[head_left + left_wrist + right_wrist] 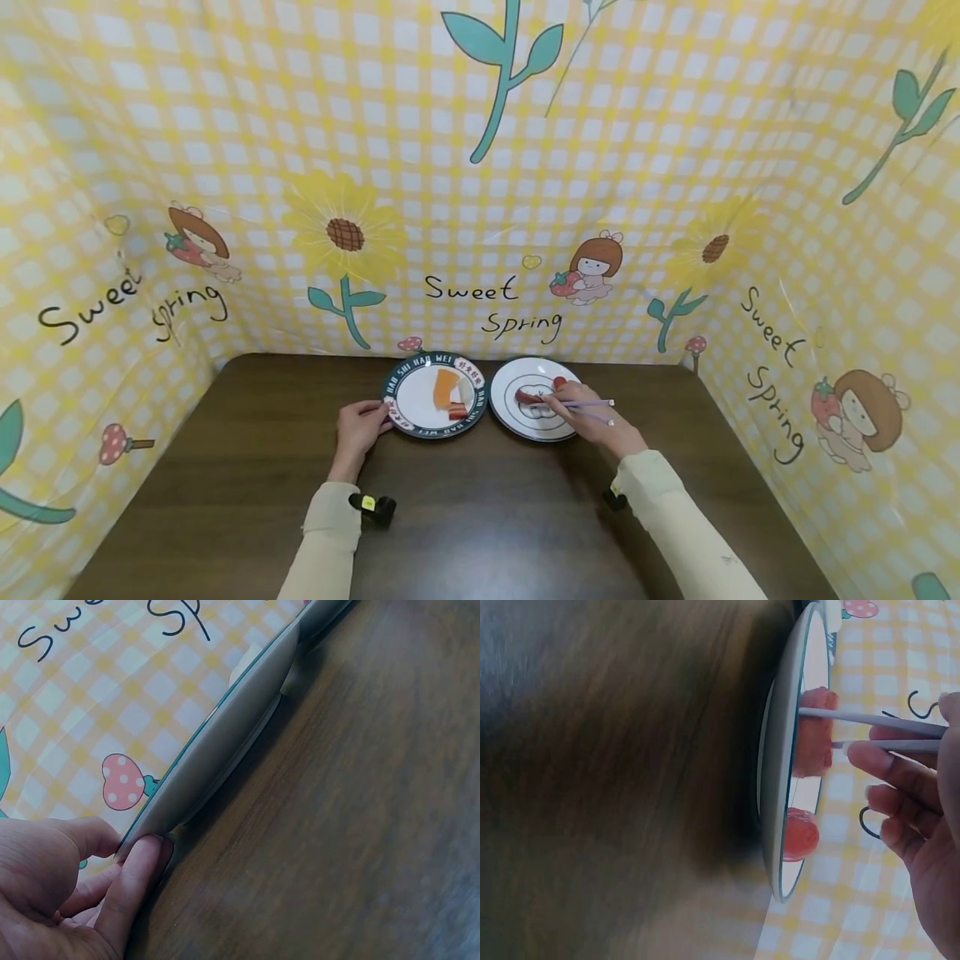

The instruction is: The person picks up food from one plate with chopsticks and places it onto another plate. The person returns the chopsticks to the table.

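My left hand [358, 429] pinches the left edge of a white plate [411, 400] with a dark green lettered rim, thumb above and fingers below in the left wrist view. On that plate lie an orange piece [445, 387], a white piece and a small red piece [457, 411] of food. My right hand [591, 412] holds a pair of pale purple chopsticks [877, 720]. Their tips are at a reddish-brown sausage piece [814, 754] on the second white plate [508, 385], which has a thin dark rim. A shiny red cherry tomato [801, 836] sits near this plate's right side.
Both plates stand side by side at the back of the brown wooden table [450, 517]. Behind and on both sides rises a yellow checked cloth [480, 208] with printed flowers and lettering. A black camera strap [375, 507] is on my left wrist.
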{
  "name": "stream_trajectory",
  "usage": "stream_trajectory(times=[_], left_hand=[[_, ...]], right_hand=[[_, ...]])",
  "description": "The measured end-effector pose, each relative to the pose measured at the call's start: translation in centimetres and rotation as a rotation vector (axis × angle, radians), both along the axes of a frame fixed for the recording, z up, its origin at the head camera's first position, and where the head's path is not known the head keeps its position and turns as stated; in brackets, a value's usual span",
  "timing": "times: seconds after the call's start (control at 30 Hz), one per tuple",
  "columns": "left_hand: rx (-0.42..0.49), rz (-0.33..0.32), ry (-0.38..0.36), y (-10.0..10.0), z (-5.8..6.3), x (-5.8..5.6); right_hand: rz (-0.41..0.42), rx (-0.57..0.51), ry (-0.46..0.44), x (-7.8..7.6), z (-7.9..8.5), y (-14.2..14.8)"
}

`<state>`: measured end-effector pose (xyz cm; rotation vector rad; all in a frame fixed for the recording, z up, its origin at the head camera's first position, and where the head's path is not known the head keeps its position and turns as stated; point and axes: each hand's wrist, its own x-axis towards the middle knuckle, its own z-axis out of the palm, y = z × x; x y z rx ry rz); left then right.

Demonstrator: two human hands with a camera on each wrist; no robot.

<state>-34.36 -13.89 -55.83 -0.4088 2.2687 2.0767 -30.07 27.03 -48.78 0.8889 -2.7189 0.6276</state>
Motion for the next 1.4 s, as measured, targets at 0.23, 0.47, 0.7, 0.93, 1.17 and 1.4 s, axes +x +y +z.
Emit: stream_trajectory(times=[0.23, 0.47, 0.7, 0.93, 1.17, 1.4], left_hand=[[-0.002, 0.007, 0.0, -0.1, 0.1, 0.0], [-0.014, 0.0, -0.005, -0.1, 0.0, 0.3], [-0.006, 0.003, -0.007, 0.0, -0.2, 0.3], [-0.008, 0.009, 0.016, -0.2, -0.1, 0.2], [-0.007, -0.003, 0.008, -0.3, 0.0, 0.4], [-0.01, 0.001, 0.005, 0.1, 0.0, 0.1]], right_hand=[[0.031, -0.061, 0.052, -1.4, -0.7, -0.6], [-0.047, -0.189, 0.057, -1.7, -2.1, -0.4], [-0.087, -0.184, 0.013, -2.0, -2.3, -0.4], [-0.062, -0.049, 0.069, -2.8, -2.5, -0.9], [0.046, 0.183, 0.402, -2.8, -3.0, -1.0], [0.071, 0.167, 0.506, -2.7, -2.6, -1.1]])
